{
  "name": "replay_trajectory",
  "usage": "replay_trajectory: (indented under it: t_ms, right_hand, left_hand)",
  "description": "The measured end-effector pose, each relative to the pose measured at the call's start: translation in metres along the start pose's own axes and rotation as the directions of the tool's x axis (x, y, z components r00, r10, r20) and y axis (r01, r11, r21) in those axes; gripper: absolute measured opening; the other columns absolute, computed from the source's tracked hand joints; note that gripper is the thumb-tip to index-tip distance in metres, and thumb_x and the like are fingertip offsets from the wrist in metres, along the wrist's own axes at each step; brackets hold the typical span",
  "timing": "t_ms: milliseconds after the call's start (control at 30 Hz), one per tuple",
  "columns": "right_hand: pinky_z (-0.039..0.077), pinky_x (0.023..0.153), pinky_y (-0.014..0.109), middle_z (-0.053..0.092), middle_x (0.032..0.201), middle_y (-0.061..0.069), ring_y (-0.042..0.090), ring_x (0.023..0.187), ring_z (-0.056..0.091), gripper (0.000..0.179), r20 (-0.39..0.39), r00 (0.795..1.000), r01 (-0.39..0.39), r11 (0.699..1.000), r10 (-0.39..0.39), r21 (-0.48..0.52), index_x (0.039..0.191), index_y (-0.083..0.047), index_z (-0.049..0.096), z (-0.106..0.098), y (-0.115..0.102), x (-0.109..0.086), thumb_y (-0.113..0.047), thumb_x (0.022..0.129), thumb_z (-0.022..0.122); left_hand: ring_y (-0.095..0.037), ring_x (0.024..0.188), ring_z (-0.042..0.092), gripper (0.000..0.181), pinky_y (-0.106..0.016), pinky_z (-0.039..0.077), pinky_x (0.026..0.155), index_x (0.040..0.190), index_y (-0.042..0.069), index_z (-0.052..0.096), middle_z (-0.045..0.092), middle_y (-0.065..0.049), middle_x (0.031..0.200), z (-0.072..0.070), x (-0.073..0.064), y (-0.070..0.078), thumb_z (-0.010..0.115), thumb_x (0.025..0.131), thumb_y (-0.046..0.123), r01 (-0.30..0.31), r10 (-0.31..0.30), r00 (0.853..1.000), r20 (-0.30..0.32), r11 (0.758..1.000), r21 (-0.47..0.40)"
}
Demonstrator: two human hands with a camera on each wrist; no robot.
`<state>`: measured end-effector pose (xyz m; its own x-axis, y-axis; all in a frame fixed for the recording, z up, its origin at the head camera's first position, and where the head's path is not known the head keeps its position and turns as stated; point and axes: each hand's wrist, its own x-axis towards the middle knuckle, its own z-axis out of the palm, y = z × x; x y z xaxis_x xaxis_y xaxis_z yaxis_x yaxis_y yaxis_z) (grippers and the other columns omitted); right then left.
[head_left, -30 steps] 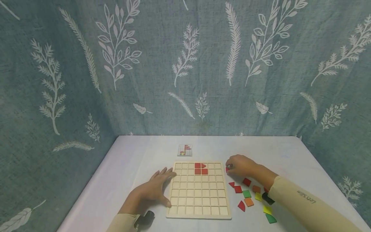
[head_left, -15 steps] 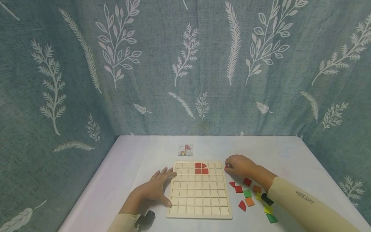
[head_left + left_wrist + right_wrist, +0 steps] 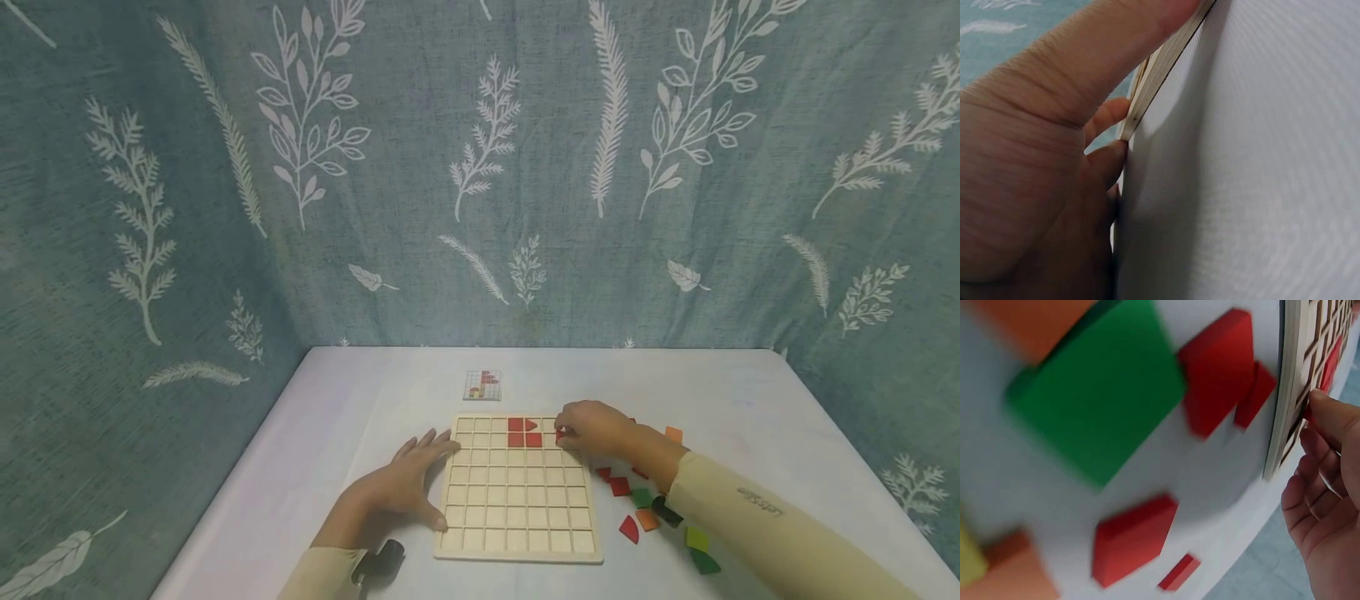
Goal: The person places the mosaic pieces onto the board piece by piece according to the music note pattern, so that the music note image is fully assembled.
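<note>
In the head view, a pale wooden grid board (image 3: 517,475) lies on the table. Three red square tiles (image 3: 515,440) and a red triangle tile (image 3: 531,425) sit in cells near its far edge. My left hand (image 3: 408,485) rests at the board's left side with fingers spread, thumb and fingertips at the edge. My right hand (image 3: 596,427) is over the board's far right part, pinching a small red tile (image 3: 559,435) between thumb and forefinger. In the right wrist view the fingers of the right hand (image 3: 1332,462) mostly hide that tile.
Right of the board lie loose tiles: a red quarter-round (image 3: 629,529), a green square (image 3: 642,498), orange squares (image 3: 673,435), a yellow tile (image 3: 697,537) and several red ones, partly under the right forearm. A small pattern card (image 3: 482,385) lies behind the board.
My right hand has moved left with the red tile, from the table beside the board to over its right columns. My left hand keeps its place at the board's edge.
</note>
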<state>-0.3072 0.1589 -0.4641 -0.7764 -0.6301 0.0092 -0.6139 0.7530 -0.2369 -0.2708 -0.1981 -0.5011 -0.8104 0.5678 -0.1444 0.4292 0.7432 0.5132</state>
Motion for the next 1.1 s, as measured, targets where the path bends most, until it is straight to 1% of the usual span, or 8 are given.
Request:
replay_trajectory:
  t_ms: [267, 333, 467, 567, 700, 800, 967, 1100]
  right_hand:
    - [0.051, 0.070, 0.032, 0.055, 0.078, -0.010, 0.010, 0.073, 0.053, 0.005, 0.009, 0.999, 0.032, 0.999, -0.032, -0.022, 0.092, -0.014, 0.069, 0.008, -0.012, 0.009, -0.017, 0.089, 0.069]
    - [0.053, 0.074, 0.032, 0.061, 0.083, -0.007, 0.013, 0.079, 0.058, 0.010, 0.014, 1.000, -0.006, 1.000, 0.006, 0.003, 0.097, -0.012, 0.070, 0.008, -0.015, 0.009, -0.017, 0.089, 0.070]
    - [0.054, 0.082, 0.035, 0.067, 0.093, -0.002, 0.016, 0.089, 0.062, 0.033, 0.017, 0.996, -0.094, 0.992, 0.093, 0.080, 0.120, -0.006, 0.066, 0.008, -0.019, 0.009, -0.014, 0.088, 0.071]
    - [0.054, 0.081, 0.034, 0.066, 0.090, -0.005, 0.011, 0.084, 0.059, 0.044, 0.025, 0.993, -0.121, 0.988, 0.119, 0.096, 0.129, -0.005, 0.061, 0.008, -0.020, 0.010, -0.012, 0.087, 0.071]
    - [0.053, 0.081, 0.034, 0.064, 0.089, -0.008, 0.010, 0.082, 0.055, 0.045, 0.039, 0.990, -0.142, 0.985, 0.138, 0.099, 0.130, -0.008, 0.062, 0.008, -0.021, 0.011, -0.012, 0.085, 0.071]
    - [0.053, 0.085, 0.036, 0.066, 0.094, -0.007, 0.011, 0.087, 0.057, 0.045, 0.050, 0.988, -0.153, 0.982, 0.149, 0.113, 0.129, -0.009, 0.063, 0.007, -0.021, 0.011, -0.012, 0.085, 0.070]
    - [0.052, 0.086, 0.036, 0.065, 0.099, -0.007, 0.013, 0.095, 0.059, 0.040, 0.053, 0.992, -0.121, 0.985, 0.115, 0.122, 0.128, -0.010, 0.063, 0.002, -0.015, 0.007, -0.015, 0.088, 0.069]
    - [0.051, 0.082, 0.036, 0.062, 0.100, -0.005, 0.014, 0.094, 0.057, 0.038, 0.030, 0.994, -0.107, 0.987, 0.104, 0.122, 0.127, -0.008, 0.061, -0.008, -0.001, 0.001, -0.013, 0.090, 0.067]
  left_hand:
    - [-0.032, 0.147, 0.006, 0.127, -0.052, -0.001, 0.117, 0.150, 0.021, 0.035, 0.019, -0.008, 0.160, 0.000, 0.001, 0.000, 0.081, 0.042, 0.068, -0.002, 0.002, 1.000, 0.001, 0.999, 0.036]
    - [-0.033, 0.147, 0.006, 0.126, -0.052, 0.000, 0.117, 0.150, 0.020, 0.036, 0.020, -0.009, 0.160, 0.000, 0.000, 0.001, 0.081, 0.042, 0.068, -0.007, 0.007, 1.000, 0.000, 0.999, 0.034]
    - [-0.033, 0.147, 0.005, 0.126, -0.052, -0.001, 0.117, 0.150, 0.019, 0.036, 0.020, -0.009, 0.160, -0.001, 0.000, 0.000, 0.082, 0.043, 0.067, -0.011, 0.010, 1.000, 0.002, 1.000, 0.030]
    - [-0.032, 0.147, 0.005, 0.126, -0.052, -0.001, 0.117, 0.150, 0.019, 0.035, 0.018, -0.008, 0.160, 0.000, 0.000, -0.001, 0.082, 0.044, 0.067, -0.007, 0.007, 1.000, 0.003, 1.000, 0.027]
    - [-0.031, 0.147, 0.005, 0.126, -0.051, -0.001, 0.117, 0.150, 0.019, 0.035, 0.019, -0.008, 0.160, 0.000, 0.000, -0.001, 0.082, 0.043, 0.066, 0.001, -0.001, 1.000, 0.000, 0.999, 0.033]
    - [-0.032, 0.147, 0.006, 0.126, -0.052, -0.001, 0.117, 0.150, 0.018, 0.036, 0.021, -0.010, 0.160, -0.001, -0.001, 0.001, 0.083, 0.043, 0.066, 0.003, -0.003, 1.000, 0.000, 1.000, 0.031]
    - [-0.032, 0.147, 0.005, 0.127, -0.051, -0.001, 0.117, 0.150, 0.020, 0.035, 0.020, -0.008, 0.160, -0.001, -0.001, 0.001, 0.083, 0.042, 0.066, 0.011, -0.011, 1.000, 0.004, 1.000, 0.029]
    - [-0.031, 0.147, 0.004, 0.126, -0.051, -0.001, 0.117, 0.150, 0.020, 0.035, 0.019, -0.008, 0.160, -0.001, 0.000, 0.000, 0.083, 0.043, 0.066, 0.005, -0.005, 1.000, -0.001, 0.999, 0.033]
